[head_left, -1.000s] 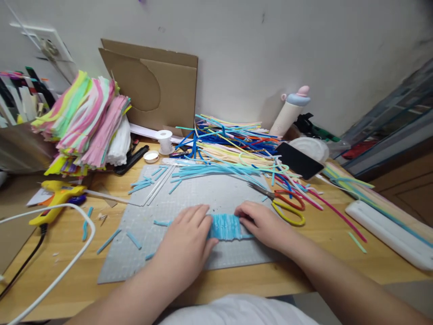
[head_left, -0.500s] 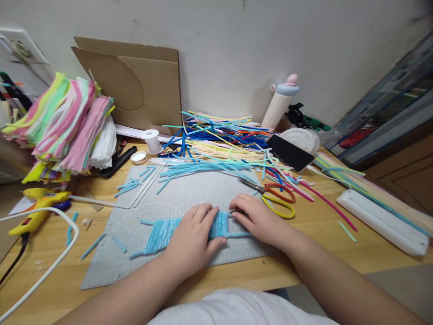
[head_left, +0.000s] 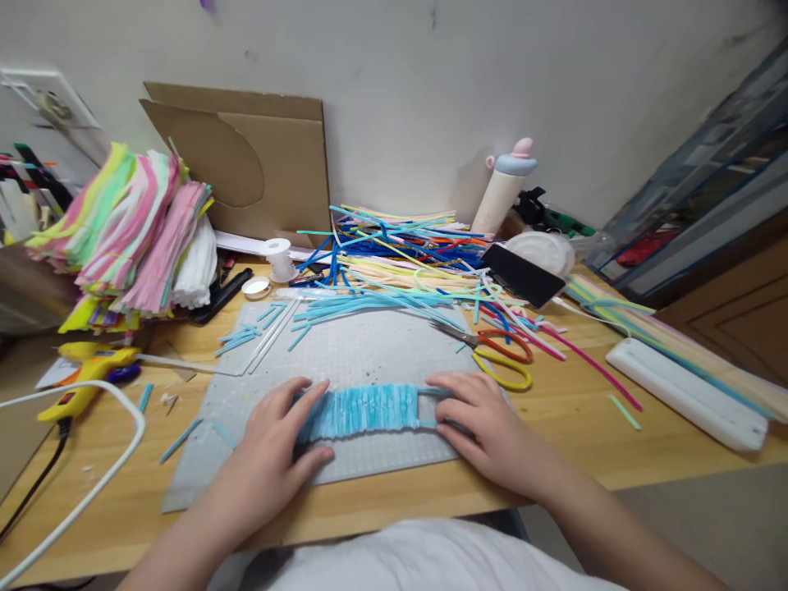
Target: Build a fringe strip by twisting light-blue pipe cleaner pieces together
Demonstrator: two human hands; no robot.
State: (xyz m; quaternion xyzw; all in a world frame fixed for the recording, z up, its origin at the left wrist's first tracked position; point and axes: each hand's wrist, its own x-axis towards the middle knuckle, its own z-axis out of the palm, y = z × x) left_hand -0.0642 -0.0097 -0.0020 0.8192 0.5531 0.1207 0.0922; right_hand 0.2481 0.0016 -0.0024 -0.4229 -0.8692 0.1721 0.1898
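Note:
A panel of light-blue pipe cleaners (head_left: pixel 369 409), wrapped side by side across two long stems, lies on the grey cutting mat (head_left: pixel 369 349). My left hand (head_left: pixel 277 435) is round the panel's left end, thumb at the near edge and fingers at the far edge, hiding the stem ends there. At the other end, my right hand (head_left: pixel 480 419) has its fingers closed on the two bare stems sticking out; their tips are hidden. Scissors (head_left: pixel 492 353) with orange and yellow handles lie beyond my right hand. Short blue pieces (head_left: pixel 240 336) are scattered at the mat's upper left.
Behind the mat is a heap of coloured pipe cleaners (head_left: pixel 406 246). A yellow glue gun (head_left: pixel 86 377) and white cable (head_left: pixel 132 402) are on the left. To the right are a phone (head_left: pixel 523 275), a white power strip (head_left: pixel 686 394) and a bottle (head_left: pixel 500 193).
My left hand has slid left from the panel's middle to its left end, uncovering the middle. My right hand has shifted slightly right and down along the stems. The view has tilted a little.

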